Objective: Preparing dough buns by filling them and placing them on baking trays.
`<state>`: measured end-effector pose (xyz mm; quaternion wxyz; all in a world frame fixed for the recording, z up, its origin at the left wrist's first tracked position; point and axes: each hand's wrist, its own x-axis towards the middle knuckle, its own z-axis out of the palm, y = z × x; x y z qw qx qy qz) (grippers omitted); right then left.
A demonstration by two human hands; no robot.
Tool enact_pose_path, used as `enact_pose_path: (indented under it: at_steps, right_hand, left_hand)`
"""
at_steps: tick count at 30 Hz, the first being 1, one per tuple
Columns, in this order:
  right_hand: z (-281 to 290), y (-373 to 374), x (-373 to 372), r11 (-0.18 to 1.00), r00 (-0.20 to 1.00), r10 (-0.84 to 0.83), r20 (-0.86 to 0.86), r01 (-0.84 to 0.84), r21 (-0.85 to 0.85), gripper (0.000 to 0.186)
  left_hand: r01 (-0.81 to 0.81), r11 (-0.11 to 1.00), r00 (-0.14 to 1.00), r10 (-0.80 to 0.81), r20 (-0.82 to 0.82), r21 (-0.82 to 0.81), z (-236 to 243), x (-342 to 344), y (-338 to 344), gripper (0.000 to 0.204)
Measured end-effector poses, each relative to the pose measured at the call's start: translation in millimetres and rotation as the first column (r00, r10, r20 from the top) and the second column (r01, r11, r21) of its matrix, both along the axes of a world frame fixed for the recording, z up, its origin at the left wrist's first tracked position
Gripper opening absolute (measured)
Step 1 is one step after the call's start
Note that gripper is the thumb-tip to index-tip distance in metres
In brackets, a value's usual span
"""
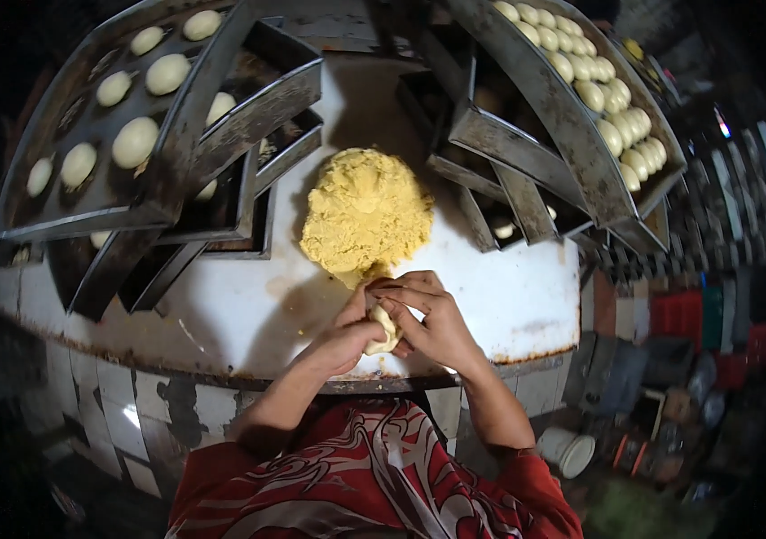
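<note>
At the far left a dark metal baking tray (87, 211) leans over a stack of empty tins, and round pale dough balls (135, 141) sit spaced apart in it. More trays lie tilted beneath it, with another ball or two showing in the gaps. In the middle of the worn white table (239, 305) rests a large mound of yellow crumbly filling (366, 214), just beyond the hands.

To the right a second long tray (572, 117) slants upward, packed with small pale dough pieces (621, 121) set in close rows, touching one another. Further right, below the table edge, stand red and green crates (697, 319), and lower down a white round tub (567, 449) among dim jars and packets too dark to tell apart.

The left hand (347, 337) and the right hand (432, 319) meet at the near edge of the table, just in front of the mound. Between them is a small dough piece (384, 330). The left hand cups it from below and the side, fingers curled around it. The right hand's fingers are bent over its top, pinching it closed. Both hands are closed around the piece, which is held just above the table edge.
</note>
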<state>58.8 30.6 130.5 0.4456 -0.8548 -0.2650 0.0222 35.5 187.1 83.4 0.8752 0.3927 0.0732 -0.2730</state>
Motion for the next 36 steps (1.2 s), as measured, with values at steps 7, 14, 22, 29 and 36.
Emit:
enact_pose_path:
  at_steps: [7,14,22,29,36]
  right_hand:
    - [-41,10,-98,0.873,0.884,-0.467,0.007,0.46,0.162,0.025]
    - [-91,-139,-70,0.455,0.472,-0.869,-0.146,0.88,0.135,0.024]
    - [-119,-120,-70,0.985,0.921,-0.006,0.389,0.072,-0.156,0.011]
    - [-117,-146,43,0.859,0.811,-0.496,0.312,0.511,0.038,0.021]
    - [-120,-149,-35,0.898,0.877,-0.174,0.449,0.328,-0.293,0.01]
  left_hand:
    - [-0.436,0.86,0.9,0.408,-0.154,-0.265,5,17,-63,0.037]
    - [-0.517,0.383,0.267,-0.778,0.569,0.766,-67,-1,-134,0.055]
    - [-0.562,0.232,0.774,-0.192,0.604,0.794,-6,-60,-30,0.05]
    - [-0.597,0.301,0.801,0.27,0.534,0.744,-27,-152,4,0.036]
    - [-0.584,0.404,0.774,0.015,0.633,0.704,-28,-137,31,0.034]
